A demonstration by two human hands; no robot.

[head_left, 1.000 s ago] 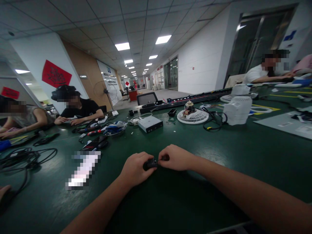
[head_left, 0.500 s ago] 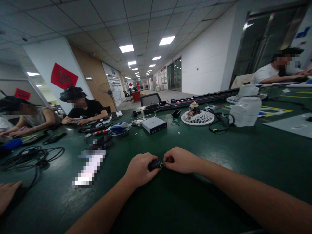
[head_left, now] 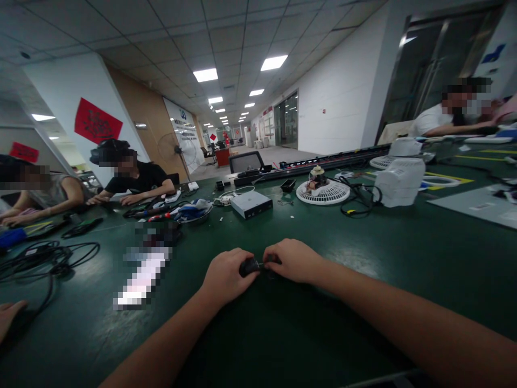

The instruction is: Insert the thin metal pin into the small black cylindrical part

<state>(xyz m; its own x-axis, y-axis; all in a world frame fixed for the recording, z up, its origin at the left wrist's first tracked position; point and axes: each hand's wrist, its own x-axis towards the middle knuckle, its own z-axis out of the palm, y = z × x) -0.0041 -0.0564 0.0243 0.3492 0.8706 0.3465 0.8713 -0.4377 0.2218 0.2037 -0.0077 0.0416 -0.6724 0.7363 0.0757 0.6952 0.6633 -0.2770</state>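
Observation:
Low over the green table, my left hand is closed round a small black cylindrical part, which lies on its side with one end facing right. A thin, light metal bit shows at that end. My right hand is bent in a pinch right beside it, with its fingertips close to the metal bit. Something small and dark shows between those fingers, mostly hidden, and I cannot make out its kind. The two hands are nearly touching.
Ahead stand a grey disc drive, a small black tray and a white fan grille with a motor. A white housing is at right. Coiled black cables and another person's hand are at left.
The view has shifted slightly, so the scene sits a little further left. My right hand has turned slightly; the dark piece and thin metal bit show more between the hands.

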